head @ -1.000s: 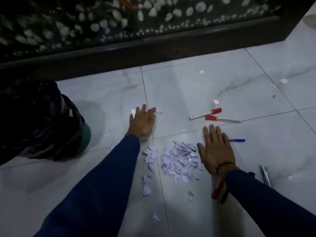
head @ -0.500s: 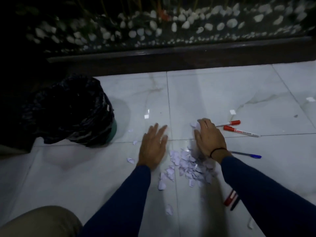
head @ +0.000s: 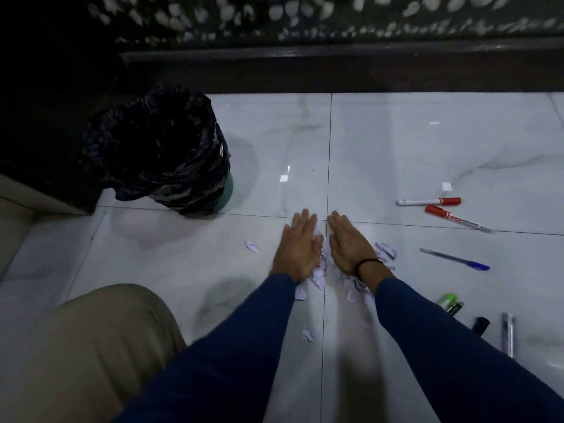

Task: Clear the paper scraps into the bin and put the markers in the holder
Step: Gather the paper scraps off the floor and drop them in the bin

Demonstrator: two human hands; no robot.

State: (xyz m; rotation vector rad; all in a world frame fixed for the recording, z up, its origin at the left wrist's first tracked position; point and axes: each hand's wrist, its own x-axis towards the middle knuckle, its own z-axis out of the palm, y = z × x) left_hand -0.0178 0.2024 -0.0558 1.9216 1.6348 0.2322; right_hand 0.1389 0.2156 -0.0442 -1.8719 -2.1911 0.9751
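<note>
My left hand (head: 297, 247) and my right hand (head: 348, 244) lie side by side, palms down with straight fingers, on the pile of pale paper scraps (head: 320, 274) on the white tiled floor; the pile is squeezed between them. Loose scraps (head: 252, 246) lie left of the hands and behind them (head: 306, 333). The bin (head: 164, 151), lined with a black bag, stands at the upper left. Two red-capped markers (head: 428, 202) (head: 457, 221) and a blue pen (head: 454, 259) lie to the right. No holder is in view.
A green marker (head: 446, 300), a black marker (head: 481, 325) and a silver pen (head: 508, 334) lie at the lower right. Small white scraps (head: 283, 178) (head: 447, 186) sit farther out. A dark ledge (head: 335, 68) borders the floor at the back. My knee (head: 76, 346) is at lower left.
Both hands have drawn together from apart, sweeping the spread scraps into a tight pile between them. The right hand has flattened out from its curled pose.
</note>
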